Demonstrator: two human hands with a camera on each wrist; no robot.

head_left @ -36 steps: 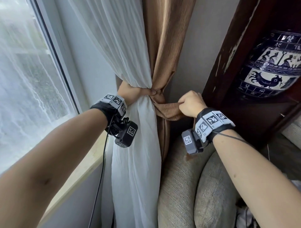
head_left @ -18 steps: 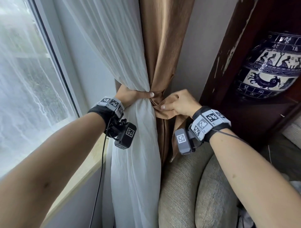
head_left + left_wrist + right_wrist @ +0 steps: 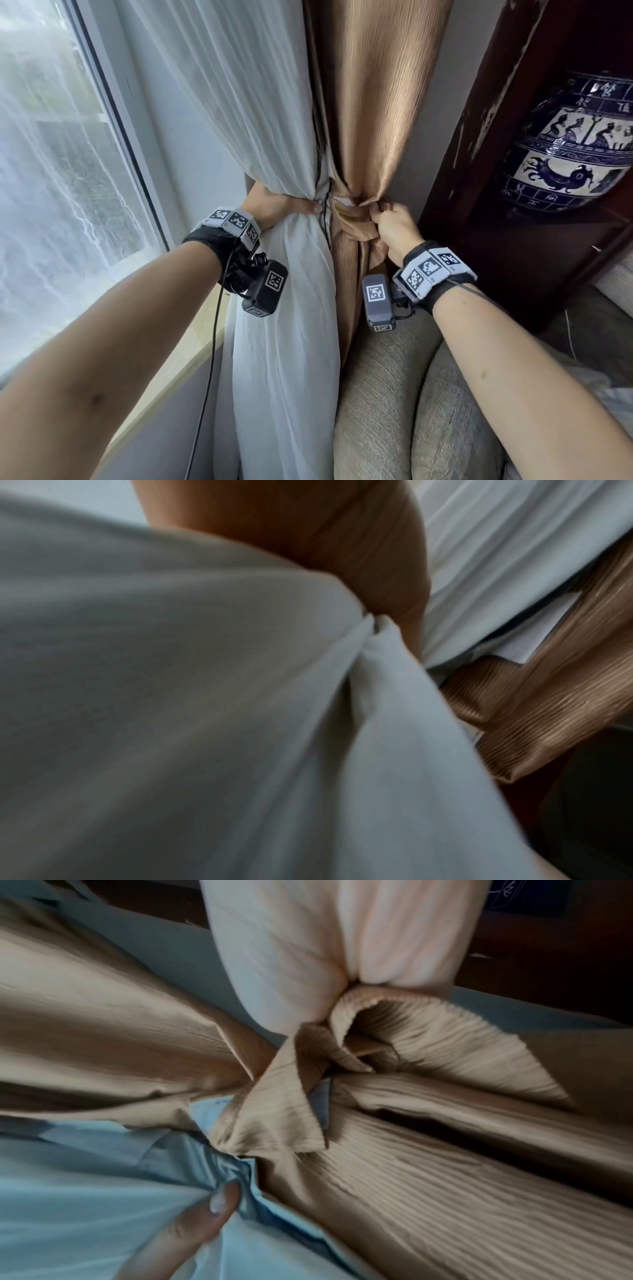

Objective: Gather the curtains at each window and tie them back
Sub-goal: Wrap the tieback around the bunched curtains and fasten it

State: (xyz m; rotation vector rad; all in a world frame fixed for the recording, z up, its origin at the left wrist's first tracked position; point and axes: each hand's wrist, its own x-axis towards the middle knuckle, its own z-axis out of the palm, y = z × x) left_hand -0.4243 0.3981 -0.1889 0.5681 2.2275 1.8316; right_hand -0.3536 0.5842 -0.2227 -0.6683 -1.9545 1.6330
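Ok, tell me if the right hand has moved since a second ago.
Yes. The right hand has shifted left, away from the cabinet and in toward the knot, gripping the tie-back.

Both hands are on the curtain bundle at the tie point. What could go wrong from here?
1. The left hand alone grips the white sheer; easing off early could let the gathered folds spill out.
2. The right hand pinches only a fold of the brown tieback, and the knot looks loose, so it may slip undone.
3. The painted vase stands close beside the right arm; a sharp pull could swing the elbow into it.

Window [image 3: 51,171] left — vase [image 3: 568,150] right
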